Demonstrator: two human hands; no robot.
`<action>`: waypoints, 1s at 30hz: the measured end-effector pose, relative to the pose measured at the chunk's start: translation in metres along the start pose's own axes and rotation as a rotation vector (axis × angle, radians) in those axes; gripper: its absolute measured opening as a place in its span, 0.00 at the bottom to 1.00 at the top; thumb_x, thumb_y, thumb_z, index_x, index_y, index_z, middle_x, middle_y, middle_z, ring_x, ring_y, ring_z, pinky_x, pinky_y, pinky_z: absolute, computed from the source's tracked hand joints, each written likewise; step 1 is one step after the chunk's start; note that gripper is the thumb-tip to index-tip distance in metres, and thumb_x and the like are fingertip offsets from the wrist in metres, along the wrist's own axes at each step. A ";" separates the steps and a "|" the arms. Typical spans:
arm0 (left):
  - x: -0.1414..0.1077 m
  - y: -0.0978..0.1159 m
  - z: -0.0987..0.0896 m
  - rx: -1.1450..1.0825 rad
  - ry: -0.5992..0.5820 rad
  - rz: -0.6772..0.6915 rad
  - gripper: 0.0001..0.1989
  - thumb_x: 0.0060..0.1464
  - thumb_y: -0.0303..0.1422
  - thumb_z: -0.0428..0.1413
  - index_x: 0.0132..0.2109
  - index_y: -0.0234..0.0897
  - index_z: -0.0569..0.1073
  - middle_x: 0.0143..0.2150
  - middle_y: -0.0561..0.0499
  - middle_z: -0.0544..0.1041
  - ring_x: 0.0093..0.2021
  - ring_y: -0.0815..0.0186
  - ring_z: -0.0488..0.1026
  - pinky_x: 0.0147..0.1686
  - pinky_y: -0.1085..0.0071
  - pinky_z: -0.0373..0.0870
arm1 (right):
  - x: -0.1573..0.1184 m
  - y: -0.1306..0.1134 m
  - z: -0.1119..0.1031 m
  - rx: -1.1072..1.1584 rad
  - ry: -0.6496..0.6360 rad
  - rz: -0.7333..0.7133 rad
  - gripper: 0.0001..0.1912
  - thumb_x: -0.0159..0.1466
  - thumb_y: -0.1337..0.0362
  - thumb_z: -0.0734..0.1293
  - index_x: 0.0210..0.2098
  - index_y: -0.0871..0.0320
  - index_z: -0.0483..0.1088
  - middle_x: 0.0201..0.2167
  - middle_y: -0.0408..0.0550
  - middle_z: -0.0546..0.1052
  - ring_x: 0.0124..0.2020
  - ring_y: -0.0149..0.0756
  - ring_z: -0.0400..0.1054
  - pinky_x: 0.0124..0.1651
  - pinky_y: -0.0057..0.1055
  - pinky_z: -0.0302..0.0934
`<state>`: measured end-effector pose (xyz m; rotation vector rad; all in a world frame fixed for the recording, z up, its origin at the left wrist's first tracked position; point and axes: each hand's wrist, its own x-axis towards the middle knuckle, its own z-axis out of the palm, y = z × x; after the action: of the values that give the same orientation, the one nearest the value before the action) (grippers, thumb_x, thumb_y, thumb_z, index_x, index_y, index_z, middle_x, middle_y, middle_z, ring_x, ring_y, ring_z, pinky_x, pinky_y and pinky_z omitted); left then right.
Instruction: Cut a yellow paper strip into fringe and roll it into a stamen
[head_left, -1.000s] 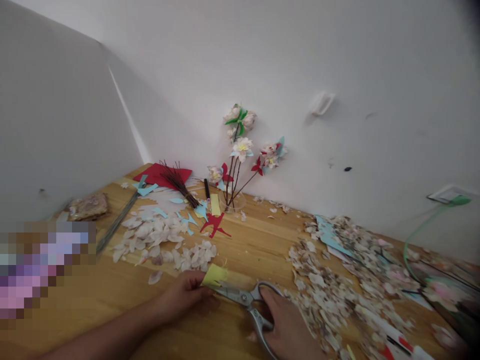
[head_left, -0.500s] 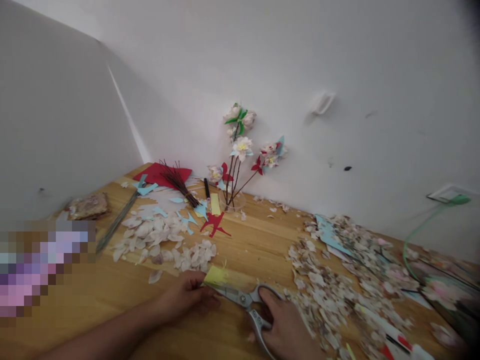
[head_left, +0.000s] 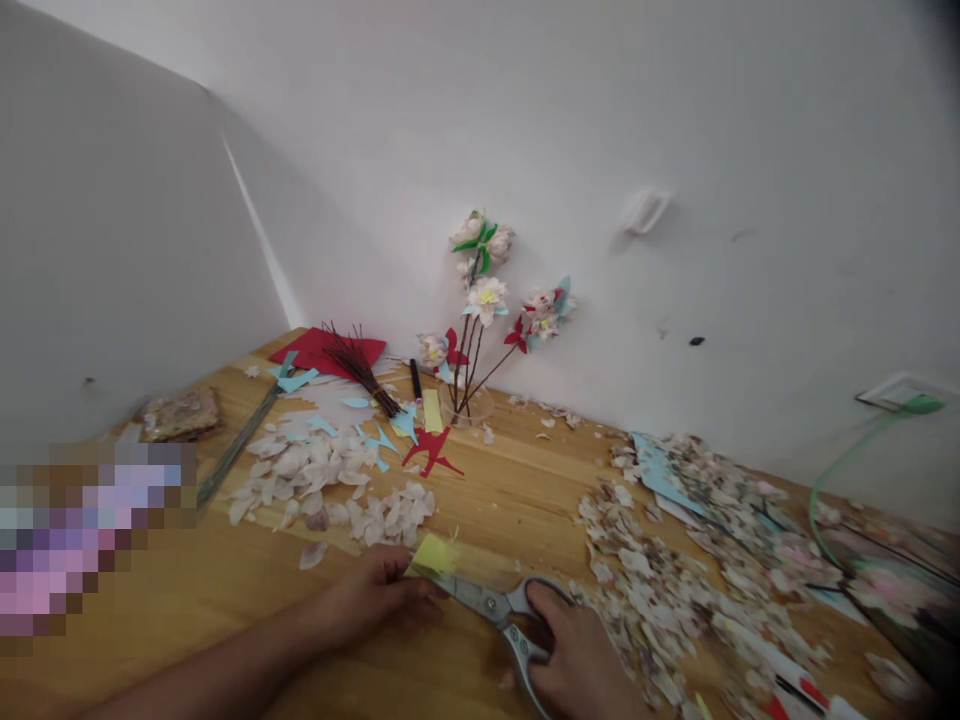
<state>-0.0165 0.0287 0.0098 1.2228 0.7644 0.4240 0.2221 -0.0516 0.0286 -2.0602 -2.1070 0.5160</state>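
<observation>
My left hand (head_left: 394, 588) pinches a small piece of yellow paper (head_left: 434, 553) whose far edge is cut into thin strips. My right hand (head_left: 574, 640) is wrapped round the handles of metal scissors (head_left: 491, 604). The blades point left and reach the near edge of the yellow paper, close to my left fingertips; whether they are cutting into it I cannot tell. Pale petals (head_left: 390, 512) lie in a heap just beyond my left hand.
Made flowers on stems (head_left: 487, 298) stand in a clear holder by the wall. Behind the petals lie a bundle of brown sticks (head_left: 364, 372), red paper (head_left: 319, 348), a red scrap (head_left: 433, 452) and a black marker (head_left: 415, 380). Dried petals (head_left: 652, 560) spread across the right side.
The scissor blades look more closed than before, and the scissors sit slightly farther right. The yellow paper has barely moved. The whole view has shifted a little.
</observation>
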 end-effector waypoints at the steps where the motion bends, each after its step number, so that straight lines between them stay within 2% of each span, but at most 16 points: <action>1: 0.000 -0.001 0.000 0.007 0.000 -0.001 0.19 0.42 0.46 0.58 0.35 0.35 0.75 0.31 0.49 0.78 0.33 0.61 0.74 0.32 0.68 0.68 | 0.000 -0.001 -0.001 0.009 0.002 -0.002 0.14 0.46 0.56 0.70 0.29 0.53 0.65 0.29 0.42 0.75 0.31 0.37 0.68 0.31 0.26 0.53; 6: 0.001 -0.002 -0.002 0.028 0.015 -0.014 0.18 0.42 0.45 0.58 0.34 0.34 0.76 0.29 0.50 0.78 0.31 0.62 0.74 0.31 0.69 0.69 | -0.002 -0.006 -0.005 0.016 -0.027 0.032 0.18 0.43 0.57 0.73 0.30 0.54 0.65 0.31 0.42 0.75 0.32 0.38 0.68 0.32 0.27 0.54; 11: 0.000 0.005 -0.001 0.033 0.033 -0.008 0.16 0.42 0.41 0.58 0.37 0.36 0.76 0.29 0.51 0.78 0.32 0.62 0.74 0.31 0.68 0.69 | -0.002 -0.007 -0.005 0.021 0.000 0.042 0.31 0.39 0.59 0.75 0.41 0.56 0.64 0.42 0.49 0.73 0.43 0.43 0.65 0.44 0.31 0.55; 18: 0.000 0.007 0.000 0.059 0.030 -0.011 0.13 0.40 0.36 0.59 0.35 0.36 0.78 0.28 0.51 0.78 0.29 0.64 0.72 0.30 0.70 0.67 | -0.001 -0.007 -0.004 -0.008 -0.047 0.047 0.30 0.41 0.56 0.74 0.42 0.55 0.65 0.48 0.53 0.70 0.48 0.47 0.62 0.49 0.36 0.54; 21: -0.001 0.008 0.001 0.065 0.025 -0.013 0.13 0.41 0.36 0.59 0.34 0.34 0.78 0.28 0.50 0.78 0.30 0.62 0.73 0.30 0.69 0.67 | -0.001 -0.007 -0.004 -0.005 -0.050 0.036 0.26 0.42 0.55 0.73 0.40 0.54 0.67 0.47 0.52 0.71 0.48 0.48 0.63 0.48 0.36 0.54; 25: -0.002 0.008 0.000 0.059 0.011 -0.012 0.14 0.42 0.38 0.57 0.35 0.34 0.77 0.29 0.48 0.79 0.32 0.60 0.75 0.31 0.68 0.68 | 0.000 -0.006 -0.004 0.000 -0.069 0.048 0.33 0.40 0.55 0.74 0.44 0.56 0.66 0.48 0.53 0.70 0.48 0.48 0.63 0.49 0.37 0.54; 30: -0.002 0.006 0.000 0.063 0.007 -0.010 0.14 0.43 0.39 0.57 0.35 0.35 0.77 0.32 0.48 0.79 0.32 0.61 0.74 0.30 0.69 0.68 | 0.000 -0.006 -0.006 0.000 -0.055 0.027 0.28 0.42 0.55 0.73 0.41 0.56 0.67 0.44 0.52 0.72 0.45 0.47 0.64 0.46 0.35 0.55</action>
<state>-0.0167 0.0293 0.0165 1.2764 0.7944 0.3985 0.2180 -0.0512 0.0361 -2.1001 -2.1119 0.5827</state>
